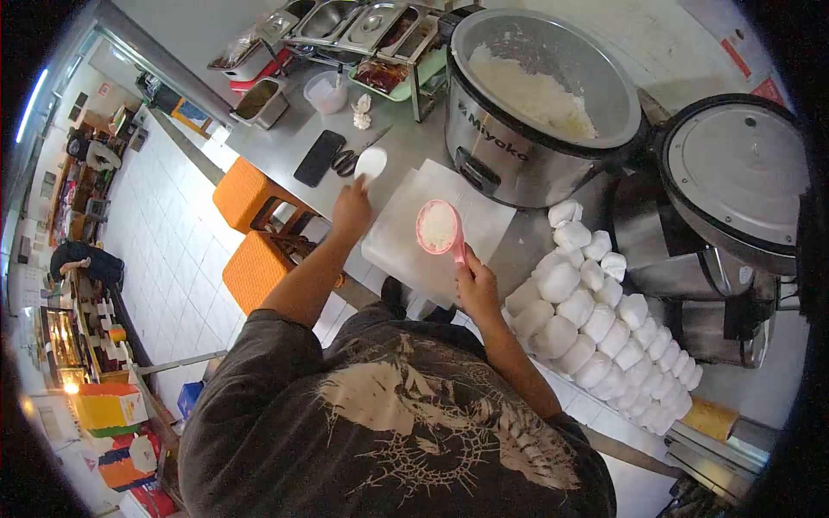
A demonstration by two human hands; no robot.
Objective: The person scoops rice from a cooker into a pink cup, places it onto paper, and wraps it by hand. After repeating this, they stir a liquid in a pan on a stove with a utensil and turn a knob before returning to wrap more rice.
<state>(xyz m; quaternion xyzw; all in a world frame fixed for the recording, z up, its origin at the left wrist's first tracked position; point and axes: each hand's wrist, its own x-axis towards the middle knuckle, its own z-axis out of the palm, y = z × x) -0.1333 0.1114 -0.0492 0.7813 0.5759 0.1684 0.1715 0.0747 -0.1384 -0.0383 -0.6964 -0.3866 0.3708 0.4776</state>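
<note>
My left hand (351, 210) is closed around a white rice paddle (371, 162), its rounded blade pointing away from me over the steel table. In my right hand (477, 283) is the handle of a pink scoop (460, 242). White rice (439, 226) fills the scoop's bowl, which is above a stack of white paper sheets (397, 231). Beyond the sheets stands a large open rice cooker (492, 138) with rice (531, 91) inside. Black scissors (345, 162) and a black phone (319, 158) lie just past the paddle.
White wrapped bundles (596, 324) are piled at the right. Behind them is another cooker with a closed lid (734, 173). Metal food pans (371, 28) sit on a rack at the back, near a clear tub (326, 91). Orange stools (257, 269) stand left of the table.
</note>
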